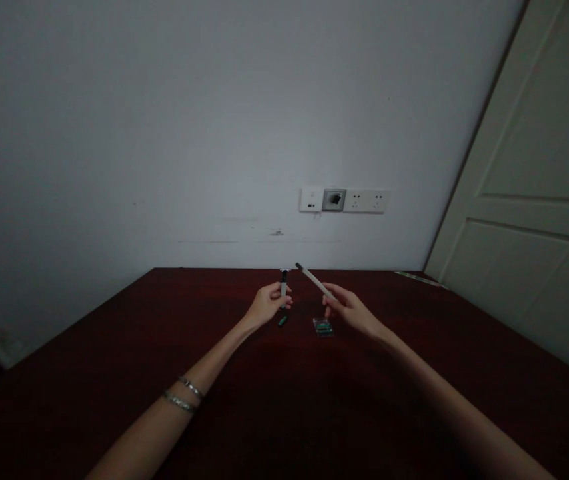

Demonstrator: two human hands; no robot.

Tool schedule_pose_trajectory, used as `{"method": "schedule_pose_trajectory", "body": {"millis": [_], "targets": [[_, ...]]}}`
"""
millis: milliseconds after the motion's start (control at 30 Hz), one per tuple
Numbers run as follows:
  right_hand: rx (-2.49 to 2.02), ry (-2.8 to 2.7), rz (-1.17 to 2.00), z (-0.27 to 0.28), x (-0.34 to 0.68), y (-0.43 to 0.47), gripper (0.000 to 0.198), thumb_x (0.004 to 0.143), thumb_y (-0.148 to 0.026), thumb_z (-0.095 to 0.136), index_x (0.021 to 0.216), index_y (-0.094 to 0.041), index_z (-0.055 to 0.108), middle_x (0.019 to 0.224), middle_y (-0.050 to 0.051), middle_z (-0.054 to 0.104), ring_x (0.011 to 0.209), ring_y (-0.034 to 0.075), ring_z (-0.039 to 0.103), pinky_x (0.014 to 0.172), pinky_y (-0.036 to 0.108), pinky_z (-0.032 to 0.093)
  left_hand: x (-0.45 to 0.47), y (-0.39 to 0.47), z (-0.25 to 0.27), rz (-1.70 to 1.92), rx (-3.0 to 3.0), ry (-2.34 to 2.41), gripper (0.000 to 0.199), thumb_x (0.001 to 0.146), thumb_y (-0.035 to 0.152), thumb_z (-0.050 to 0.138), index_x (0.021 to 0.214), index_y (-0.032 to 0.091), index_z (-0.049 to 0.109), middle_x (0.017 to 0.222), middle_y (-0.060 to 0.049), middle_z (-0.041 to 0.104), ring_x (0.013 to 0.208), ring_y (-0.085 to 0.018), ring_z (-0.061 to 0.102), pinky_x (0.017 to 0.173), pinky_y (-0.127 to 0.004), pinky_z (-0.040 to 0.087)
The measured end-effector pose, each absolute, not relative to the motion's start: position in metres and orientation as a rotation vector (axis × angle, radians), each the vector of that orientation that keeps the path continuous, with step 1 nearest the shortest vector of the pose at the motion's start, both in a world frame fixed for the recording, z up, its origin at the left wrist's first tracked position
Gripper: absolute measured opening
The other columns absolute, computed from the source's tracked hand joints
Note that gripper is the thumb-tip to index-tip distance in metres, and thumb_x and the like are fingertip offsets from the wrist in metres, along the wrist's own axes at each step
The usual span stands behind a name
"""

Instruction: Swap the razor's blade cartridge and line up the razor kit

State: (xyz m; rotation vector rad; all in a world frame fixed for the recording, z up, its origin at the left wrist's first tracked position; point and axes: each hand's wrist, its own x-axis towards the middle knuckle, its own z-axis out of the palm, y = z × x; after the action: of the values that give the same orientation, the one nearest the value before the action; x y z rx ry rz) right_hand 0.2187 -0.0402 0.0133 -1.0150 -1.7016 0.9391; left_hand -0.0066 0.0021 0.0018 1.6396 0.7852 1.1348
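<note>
Left hand (266, 303) and right hand (352, 310), both loaded above the dark red table (264, 400)!
The left grips a pale-handled tool (283, 288), head toward the far edge; the right holds a slim dark-tipped stick (317, 281). Nearer the front edge lie a small green piece (283, 321) and a clear pack (323, 327); a thin strip (421, 279) lies by the far right corner.

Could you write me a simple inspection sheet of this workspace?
Surface: dark red tabletop, dimly lit.
Things at work: T-headed tool; pale stick with dark tip; small green piece and clear pack with green contents, both on the tabletop.
Clutter: narrow strip at the far right.
Hands: left hand grips the tool; right hand grips the stick.
Cables: nothing seen.
Surroundings: pale wall, socket panel, panelled door at right.
</note>
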Motion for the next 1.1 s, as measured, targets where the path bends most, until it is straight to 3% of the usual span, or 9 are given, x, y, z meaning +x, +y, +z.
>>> {"method": "schedule_pose_trajectory", "body": {"millis": [100,200,367,1100], "targets": [[-1.051,-1.851,0.462,0.022,0.221,-0.045,0.040,0.085,-0.025,0.039,0.124,-0.019,0.044,0.088,0.005,0.056,0.067,0.013,0.055,0.068,0.029,0.047,-0.007,0.005,-0.005,1.187,1.731,0.846,0.014,0.070,0.020,0.062,0.079,0.013,0.054,0.072,-0.001,0.061,0.071,-0.014,0.062,0.073,-0.029,0.049],[-1.063,-2.044,0.052,0.033,0.222,-0.052,0.052,0.082,-0.011,0.033,0.132,-0.022,0.038,0.098,0.007,0.057,0.085,0.016,0.055,0.077,0.030,0.045,-0.008,0.003,-0.007,1.189,1.834,0.881,0.011,0.072,0.022,0.060,0.077,0.014,0.054,0.073,0.000,0.061,0.075,-0.014,0.061,0.076,-0.028,0.047],[-1.065,-2.285,-0.402,0.026,0.240,-0.049,0.069,0.073,0.000,0.034,0.138,-0.025,0.032,0.107,0.007,0.056,0.089,0.017,0.053,0.077,0.029,0.043,-0.007,-0.006,0.001,1.128,1.810,0.840,0.012,0.072,0.023,0.059,0.077,0.014,0.052,0.072,-0.002,0.061,0.071,-0.014,0.061,0.072,-0.027,0.047],[-0.982,-2.110,-0.670,0.024,0.249,-0.047,0.057,0.080,-0.002,0.035,0.130,-0.027,0.045,0.100,0.008,0.056,0.085,0.018,0.049,0.069,0.031,0.033,-0.008,-0.008,0.010,1.119,1.879,0.818,0.010,0.072,0.022,0.056,0.077,0.014,0.052,0.069,-0.001,0.060,0.069,-0.014,0.060,0.067,-0.025,0.045]]}}
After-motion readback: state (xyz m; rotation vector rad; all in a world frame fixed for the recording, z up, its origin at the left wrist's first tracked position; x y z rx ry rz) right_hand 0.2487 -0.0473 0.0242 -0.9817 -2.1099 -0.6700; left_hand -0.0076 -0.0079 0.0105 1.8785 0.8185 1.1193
